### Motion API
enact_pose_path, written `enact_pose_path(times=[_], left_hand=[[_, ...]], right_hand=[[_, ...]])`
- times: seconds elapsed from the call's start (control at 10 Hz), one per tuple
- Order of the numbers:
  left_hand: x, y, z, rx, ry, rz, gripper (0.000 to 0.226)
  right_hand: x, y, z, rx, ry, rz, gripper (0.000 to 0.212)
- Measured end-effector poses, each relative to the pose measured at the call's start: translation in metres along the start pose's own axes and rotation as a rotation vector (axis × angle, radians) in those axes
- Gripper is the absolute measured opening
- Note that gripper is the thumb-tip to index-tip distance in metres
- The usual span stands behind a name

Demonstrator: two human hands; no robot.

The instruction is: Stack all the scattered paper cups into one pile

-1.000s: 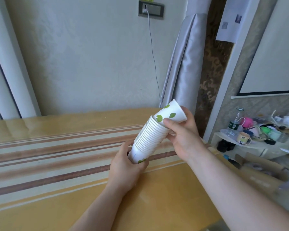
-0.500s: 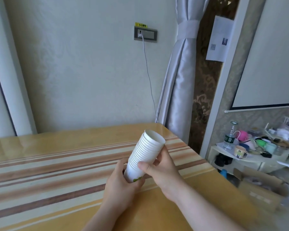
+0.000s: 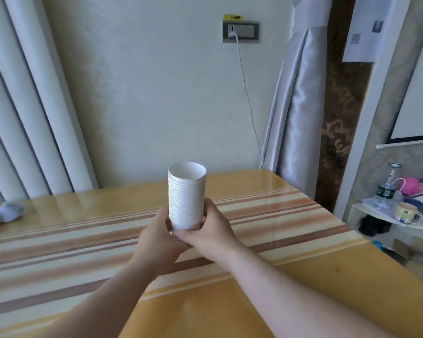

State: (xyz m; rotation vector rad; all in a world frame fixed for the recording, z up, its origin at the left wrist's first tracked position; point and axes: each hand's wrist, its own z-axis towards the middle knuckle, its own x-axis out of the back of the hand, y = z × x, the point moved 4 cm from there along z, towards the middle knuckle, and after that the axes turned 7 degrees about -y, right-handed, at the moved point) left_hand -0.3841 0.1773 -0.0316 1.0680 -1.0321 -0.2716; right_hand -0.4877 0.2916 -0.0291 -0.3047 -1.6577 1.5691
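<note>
A grey cloth (image 3: pixel 4 213) lies at the far left edge of the tabletop (image 3: pixel 303 240), well apart from the stack (image 3: pixel 186 198). No loose cups show anywhere on the striped surface in this view, though the camera does not take in the near corners.

The left hand (image 3: pixel 156 242) curls round the left side of the stack's base, fingers wrapped behind it. The stack stands upright between the two hands, mouth up, many rims nested close and even, its foot hidden by the thumbs so I cannot tell whether it rests on the tabletop or hangs just above it. The right hand (image 3: pixel 213 232) grips the right side of the base, thumb crossing in front and touching the left hand.

By the look of it the gathering is done: every cup in sight sits in the one pile. What seems left is to set the stack down steady and let go.

Right of the stack, past the tabletop's edge, a shelf (image 3: pixel 386 215) holds a bottle (image 3: pixel 383 191) and a mug (image 3: pixel 407 212), no part of the job.
</note>
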Motion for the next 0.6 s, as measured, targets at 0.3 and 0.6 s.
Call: enact_pose_path(times=[0.3,0.6], left_hand=[[0.018,-0.070,0.012,0.033,0.050,0.291,0.055],[0.013,-0.070,0.006,0.077,-0.052,0.331,0.071]], right_hand=[[-0.061,0.018,0.025,-0.022,-0.075,-0.081,0.077],[-0.062,0.018,0.009,-0.038,-0.092,-0.301,0.069]])
